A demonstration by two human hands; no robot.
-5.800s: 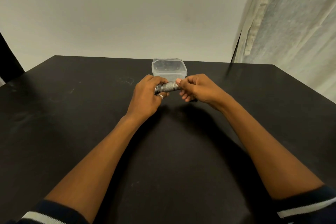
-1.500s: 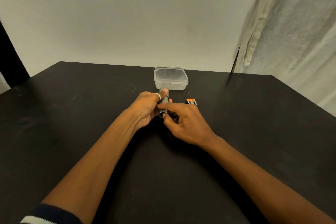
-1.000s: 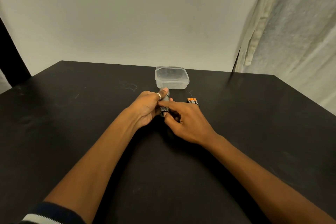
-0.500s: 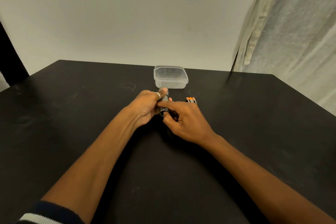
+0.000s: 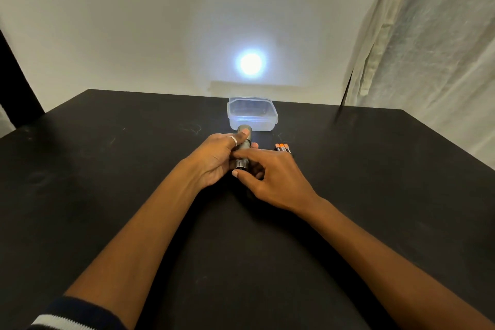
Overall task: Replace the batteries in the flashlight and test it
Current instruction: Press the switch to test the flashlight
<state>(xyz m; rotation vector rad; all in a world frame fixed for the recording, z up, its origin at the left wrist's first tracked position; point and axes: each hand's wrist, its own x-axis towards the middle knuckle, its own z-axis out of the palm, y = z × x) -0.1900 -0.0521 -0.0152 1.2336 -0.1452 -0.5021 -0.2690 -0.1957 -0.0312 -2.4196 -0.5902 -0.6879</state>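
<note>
Lit now, flashlight (image 5: pixel 246 142) floods clear container (image 5: pixel 251 115) (lidded).

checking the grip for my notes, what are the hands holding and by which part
The flashlight: the left hand grips its barrel, and the right hand pinches its tail end between thumb and forefinger.

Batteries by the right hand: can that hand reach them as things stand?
Probably yes. The batteries lie on bare table just beyond the knuckles of the right hand, nothing between; it must first let go of the flashlight.
</note>
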